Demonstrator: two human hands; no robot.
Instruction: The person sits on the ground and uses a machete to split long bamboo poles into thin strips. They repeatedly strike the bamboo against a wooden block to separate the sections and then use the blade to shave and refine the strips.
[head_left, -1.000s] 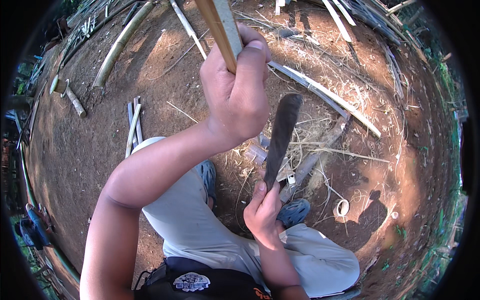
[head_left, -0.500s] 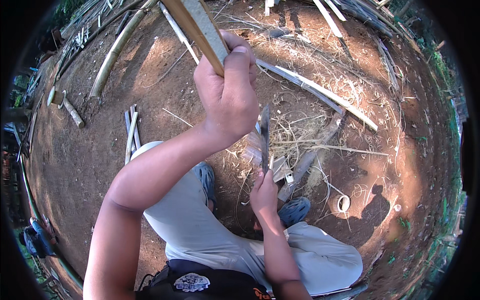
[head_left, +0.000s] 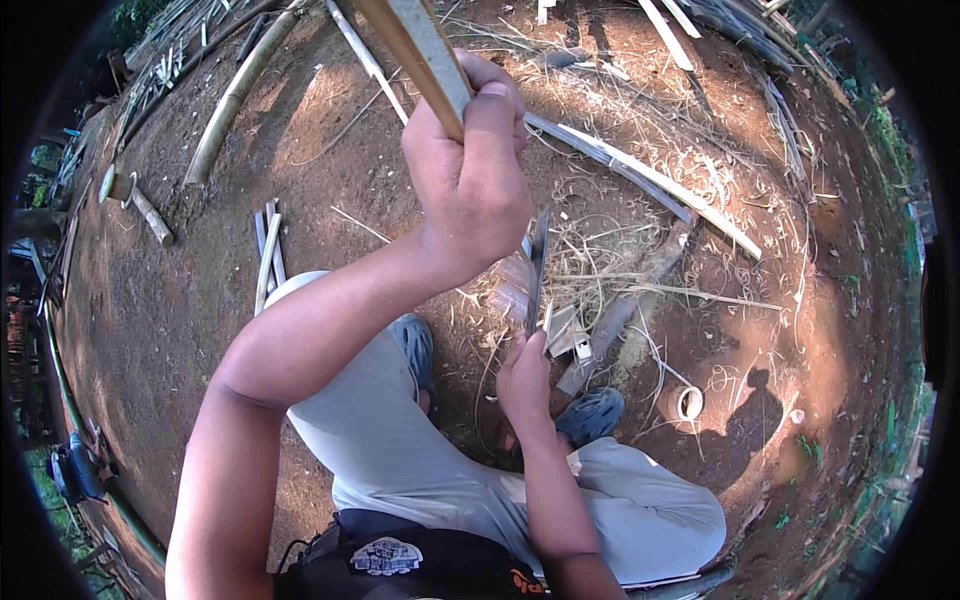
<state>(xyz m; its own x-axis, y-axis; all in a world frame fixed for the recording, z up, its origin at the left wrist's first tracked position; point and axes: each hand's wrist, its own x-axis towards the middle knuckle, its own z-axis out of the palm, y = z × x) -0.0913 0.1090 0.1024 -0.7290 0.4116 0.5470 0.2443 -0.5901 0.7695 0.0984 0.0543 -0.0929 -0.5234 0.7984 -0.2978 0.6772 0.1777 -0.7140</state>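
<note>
High in front of me, my left hand (head_left: 470, 175) is closed round the lower end of a split bamboo piece (head_left: 425, 65), thumb laid along it. The piece slants up and away, its far end cut off by the picture's top edge; one face is tan, another pale grey. Lower and nearer, my right hand (head_left: 523, 385) grips a knife (head_left: 538, 268) by its handle, mostly hidden in the fingers. Its long dark blade points up and away, apart from the bamboo's visible part and close below my left wrist.
Beyond the knife, a log (head_left: 615, 325) lies on the dirt among curled shavings (head_left: 590, 240). A bamboo ring (head_left: 690, 403) sits to the right. Long split strips (head_left: 680, 200) cross the far side, and a bamboo pole (head_left: 230, 110) lies far left. Short strips (head_left: 268, 255) rest near my left knee.
My left hand and the bamboo piece appear slightly farther right and lower. The knife's blade leans a little more to the right. Both grips stay the same.
</note>
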